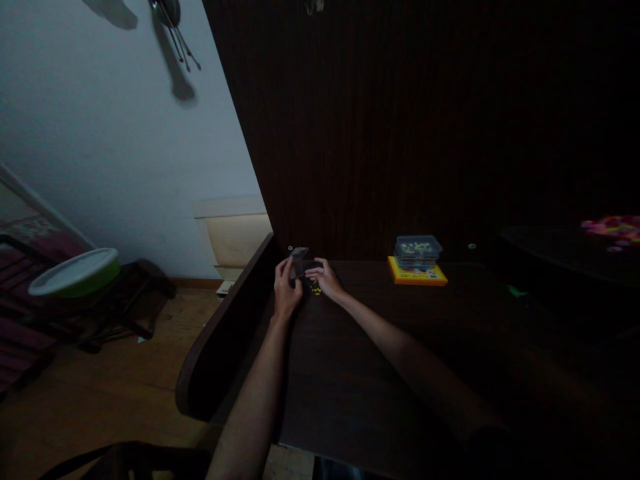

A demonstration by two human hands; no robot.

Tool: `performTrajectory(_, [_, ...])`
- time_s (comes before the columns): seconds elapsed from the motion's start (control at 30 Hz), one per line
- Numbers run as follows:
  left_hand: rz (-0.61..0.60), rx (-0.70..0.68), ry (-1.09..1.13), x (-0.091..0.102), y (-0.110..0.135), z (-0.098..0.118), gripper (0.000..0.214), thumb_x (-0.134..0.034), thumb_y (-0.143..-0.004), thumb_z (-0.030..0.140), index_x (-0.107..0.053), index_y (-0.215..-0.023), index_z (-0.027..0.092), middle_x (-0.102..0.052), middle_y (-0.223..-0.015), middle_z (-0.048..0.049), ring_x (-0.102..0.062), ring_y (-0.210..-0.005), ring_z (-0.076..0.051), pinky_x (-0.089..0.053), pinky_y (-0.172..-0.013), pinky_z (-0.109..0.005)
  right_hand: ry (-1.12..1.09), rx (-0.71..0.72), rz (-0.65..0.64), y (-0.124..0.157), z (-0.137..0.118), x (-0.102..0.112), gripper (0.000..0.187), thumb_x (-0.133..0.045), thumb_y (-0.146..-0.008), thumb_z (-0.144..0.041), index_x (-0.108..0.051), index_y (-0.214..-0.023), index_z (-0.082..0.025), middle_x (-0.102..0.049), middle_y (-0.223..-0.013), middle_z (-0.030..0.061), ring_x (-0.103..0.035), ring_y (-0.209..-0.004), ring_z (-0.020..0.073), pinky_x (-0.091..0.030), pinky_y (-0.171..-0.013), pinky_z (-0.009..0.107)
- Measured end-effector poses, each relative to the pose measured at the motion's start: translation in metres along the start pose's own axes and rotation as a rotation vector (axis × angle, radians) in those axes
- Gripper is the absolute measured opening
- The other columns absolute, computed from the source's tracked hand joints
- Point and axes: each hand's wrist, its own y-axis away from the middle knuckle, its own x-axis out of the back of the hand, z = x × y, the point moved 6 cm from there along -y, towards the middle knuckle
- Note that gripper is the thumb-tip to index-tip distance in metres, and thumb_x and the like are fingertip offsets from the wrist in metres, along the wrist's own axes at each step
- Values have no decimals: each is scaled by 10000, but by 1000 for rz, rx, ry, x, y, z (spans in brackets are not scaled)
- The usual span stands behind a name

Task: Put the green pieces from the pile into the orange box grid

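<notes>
My left hand is closed around the near left side of a small clear plastic box, whose lid seems to stand raised. On the box's right side, my right hand reaches in with fingers bent toward it; the dim light hides whether its fingertips pinch anything. Small yellow pieces lie scattered on the dark wooden tabletop between the two hands, just below the box.
Stacked clear boxes with small light pieces inside rest on a yellow-orange box against the back panel. A raised wooden edge borders the left side. A green tub with a pale lid sits on a chair at far left.
</notes>
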Motion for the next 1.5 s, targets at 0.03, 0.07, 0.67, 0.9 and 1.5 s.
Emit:
performTrajectory(0.03, [28, 40, -8, 1, 0, -5, 592, -517, -769, 72, -479, -1353, 158, -504, -1284, -139, -533, -1203, -252, -436, -1060, -405, 22, 3, -17, 1, -2, -1, 415, -403, -706, -25, -483, -1061, -223, -698, -782, -11, -684, -732, 139, -557, -774, 337])
performTrajectory(0.07, [50, 77, -15, 1, 0, -10, 578, -529, -773, 85, -483, -1345, 154, -508, -1272, -143, -537, -1196, -252, -438, -1056, -401, 44, 7, -31, 2, -3, -1, 385, -396, -700, -21, -523, -1007, -216, -704, -789, -1, -684, -738, 142, -554, -776, 338])
performTrajectory(0.67, [-46, 526, -413, 0, 8, -35, 423, -575, -825, 375, -633, -1117, 74, -693, -1034, -209, -656, -989, -315, -497, -882, -407, 294, 21, -306, 38, -48, 6, 289, -456, -702, -117, -737, -764, -156, -746, -835, 56, -671, -857, 188, -496, -868, 343])
performTrajectory(0.9, [-180, 479, -538, -3, 4, -21, 386, -497, -871, 378, -639, -1042, 63, -673, -1002, -244, -588, -1077, -352, -493, -872, -440, 783, 345, -166, 26, -135, 110, 286, -484, -764, -114, -730, -878, -205, -729, -965, 51, -634, -964, 222, -451, -956, 433])
performTrajectory(1.5, [-414, 414, -637, -14, -27, -34, 333, -486, -894, 334, -653, -980, 59, -661, -954, -268, -650, -987, -364, -537, -791, -417, 1492, 215, -342, 23, -165, 258, 538, -574, -778, -309, -570, -1296, -164, -590, -1217, 138, -536, -1115, 287, -418, -996, 441])
